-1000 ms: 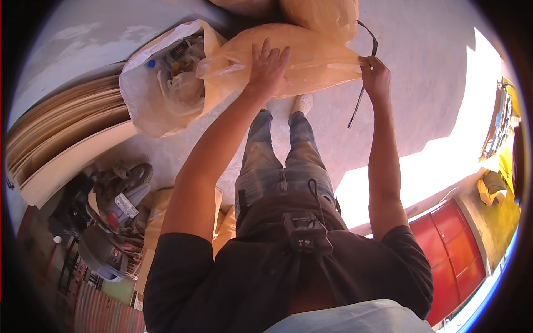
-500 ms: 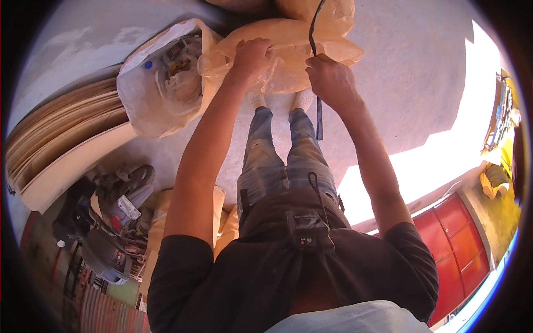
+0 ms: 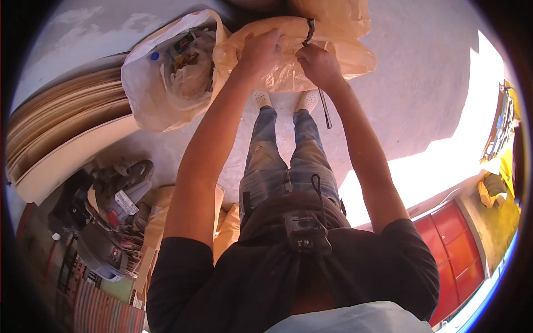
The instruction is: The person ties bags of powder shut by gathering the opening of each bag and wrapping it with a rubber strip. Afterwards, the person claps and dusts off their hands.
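Note:
My right hand (image 3: 321, 65) is closed on a dark strip (image 3: 325, 111), which hangs below the fist. Its crumpled upper end stands above the fingers. Right behind it is a large translucent orange-tan plastic bag (image 3: 352, 58). My left hand (image 3: 261, 53) is over the left part of this bag, fingers apart and stretched toward the strip. Whether those fingertips touch the bag is hard to see. To the left stands an open whitish sack (image 3: 147, 97) with crumpled plastic and a blue cap inside.
Curved stacked boards (image 3: 66, 127) lean along the left side. Dark machine parts (image 3: 105, 247) lie at lower left. More tan bags (image 3: 333, 14) stand at the far top. Red metal doors (image 3: 447, 238) are at right. My shoes (image 3: 306, 101) stand just below the bag.
My left hand has shifted right, its fingers now stretched out. The right hand has moved slightly left and up. The strip's upper part, long and straight before, is now short and crumpled.

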The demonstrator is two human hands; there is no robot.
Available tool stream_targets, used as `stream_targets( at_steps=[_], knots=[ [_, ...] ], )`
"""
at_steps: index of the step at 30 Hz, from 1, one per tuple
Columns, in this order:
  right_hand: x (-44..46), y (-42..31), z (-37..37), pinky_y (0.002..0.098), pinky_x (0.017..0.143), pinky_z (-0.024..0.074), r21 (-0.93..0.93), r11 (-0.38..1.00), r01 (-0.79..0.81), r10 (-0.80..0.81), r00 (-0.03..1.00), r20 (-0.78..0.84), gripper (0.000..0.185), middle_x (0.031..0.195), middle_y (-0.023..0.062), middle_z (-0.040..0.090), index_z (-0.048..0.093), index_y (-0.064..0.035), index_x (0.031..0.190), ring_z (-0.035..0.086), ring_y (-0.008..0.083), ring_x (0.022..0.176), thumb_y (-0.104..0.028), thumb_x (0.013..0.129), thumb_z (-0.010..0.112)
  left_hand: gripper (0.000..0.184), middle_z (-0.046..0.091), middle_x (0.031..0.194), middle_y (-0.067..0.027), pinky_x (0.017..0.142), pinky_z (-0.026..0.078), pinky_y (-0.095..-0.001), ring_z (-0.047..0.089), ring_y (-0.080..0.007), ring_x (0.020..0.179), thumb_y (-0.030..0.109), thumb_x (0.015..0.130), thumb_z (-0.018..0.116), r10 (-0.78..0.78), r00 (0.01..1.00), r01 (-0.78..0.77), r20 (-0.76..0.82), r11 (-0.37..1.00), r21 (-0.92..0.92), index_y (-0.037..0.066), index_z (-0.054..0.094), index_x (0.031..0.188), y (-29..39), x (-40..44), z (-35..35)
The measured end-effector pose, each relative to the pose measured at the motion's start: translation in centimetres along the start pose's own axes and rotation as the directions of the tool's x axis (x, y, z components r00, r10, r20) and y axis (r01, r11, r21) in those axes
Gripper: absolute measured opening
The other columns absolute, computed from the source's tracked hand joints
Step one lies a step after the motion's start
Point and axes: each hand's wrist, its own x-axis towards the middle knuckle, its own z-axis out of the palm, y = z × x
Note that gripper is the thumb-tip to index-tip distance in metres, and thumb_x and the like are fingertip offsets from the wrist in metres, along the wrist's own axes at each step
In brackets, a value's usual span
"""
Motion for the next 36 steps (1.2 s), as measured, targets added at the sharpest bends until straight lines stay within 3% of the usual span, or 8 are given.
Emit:
stream_targets(
  at_steps=[2,7,12,17,23,29,32,36],
  knots=[
    [-1.2,-0.7,-1.0,0.044,0.067,0.0539,0.057,0.991,0.117,-0.106,0.979,-0.173,0.01,0.092,0.0079,0.067,0.069,-0.0124,0.09,0.067,0.0326,0.076,-0.013,0.081,0.066,0.027,0.07,0.091,-0.019,0.095,0.044,-0.0468,0.067,-0.0366,0.088,0.017,0.09,0.057,0.117,0.991,-0.117,0.063,0.993,-0.003,0.007,0.064,0.115,-0.4,-0.3,0.1],
    [-1.2,-0.2,-0.6,0.0371,0.053,0.0517,-0.074,0.972,0.224,-0.235,0.885,-0.402,0.007,0.08,0.0028,0.06,0.066,-0.0139,0.086,0.063,0.0263,0.062,-0.009,0.08,0.066,0.032,0.069,0.102,-0.0178,0.103,0.036,-0.0513,0.065,-0.0349,0.098,0.023,0.091,0.057,0.139,0.978,-0.146,0.156,0.989,0.033,0.007,0.064,0.118,0.1,-1.3,0.2],
    [-0.5,-0.7,-0.4,0.0387,0.056,0.0533,-0.104,0.974,0.204,-0.228,0.892,-0.39,0.011,0.082,0.0029,0.062,0.066,-0.0116,0.089,0.065,0.0271,0.065,-0.014,0.08,0.073,0.034,0.068,0.108,-0.0137,0.106,0.034,-0.0514,0.063,-0.0357,0.102,0.021,0.086,0.061,0.238,0.968,-0.244,0.075,0.966,0.082,0.008,0.065,0.118,0.0,-1.8,1.1],
    [-0.8,-1.5,-2.6,0.0384,0.057,0.0546,-0.101,0.979,0.175,-0.201,0.897,-0.393,0.018,0.084,0.0022,0.063,0.067,-0.0092,0.091,0.065,0.028,0.065,-0.015,0.078,0.076,0.022,0.062,0.093,-0.0163,0.083,0.049,-0.0443,0.061,-0.0355,0.093,0.01,0.083,0.061,0.259,0.965,-0.261,0.044,0.964,0.045,0.003,0.061,0.103,-0.3,-1.6,1.4],
    [-1.6,2.9,-2.1,0.039,0.061,0.0556,-0.252,0.964,0.084,-0.123,0.982,-0.141,0.015,0.087,0.0041,0.066,0.068,-0.0089,0.092,0.067,0.0283,0.072,-0.019,0.081,0.071,0.019,0.064,0.088,-0.0137,0.077,0.052,-0.0448,0.065,-0.0338,0.085,0.017,0.084,0.064,0.296,0.949,-0.289,-0.105,0.954,0.077,0.007,0.06,0.1,-0.1,-1.7,3.3],
    [0.9,2.7,-1.2,0.0408,0.062,0.0537,0.013,0.97,0.243,-0.232,0.938,-0.257,0.008,0.084,0.0071,0.067,0.069,-0.009,0.087,0.066,0.0305,0.073,-0.015,0.082,0.068,0.037,0.069,0.084,-0.014,0.068,0.054,-0.0468,0.068,-0.0339,0.08,0.038,0.089,0.061,0.154,0.988,-0.154,0.013,0.988,-0.023,0.011,0.056,0.113,0.3,-1.0,3.5],
    [1.2,3.9,-0.7,0.0399,0.062,0.0542,0.1,0.972,0.212,-0.175,0.942,-0.288,0.008,0.081,0.0081,0.068,0.07,-0.0088,0.086,0.067,0.0306,0.071,-0.015,0.081,0.068,0.047,0.07,0.085,-0.0144,0.07,0.054,-0.0451,0.068,-0.034,0.082,0.045,0.086,0.064,0.28,0.96,-0.28,0.014,0.96,-0.012,0.012,0.055,0.118,0.7,-1.1,4.2],
    [0.7,4.8,-0.6,0.0346,0.064,0.0526,0.24,0.97,0.051,0.008,0.971,-0.24,0.013,0.077,0.0108,0.069,0.073,-0.0062,0.089,0.066,0.0276,0.067,-0.016,0.081,0.071,0.052,0.069,0.083,-0.014,0.071,0.054,-0.0449,0.068,-0.0339,0.081,0.045,0.083,0.067,0.187,0.982,-0.187,0.033,0.982,0.0,0.013,0.054,0.122,2.1,-1.4,4.9]
  ],
)
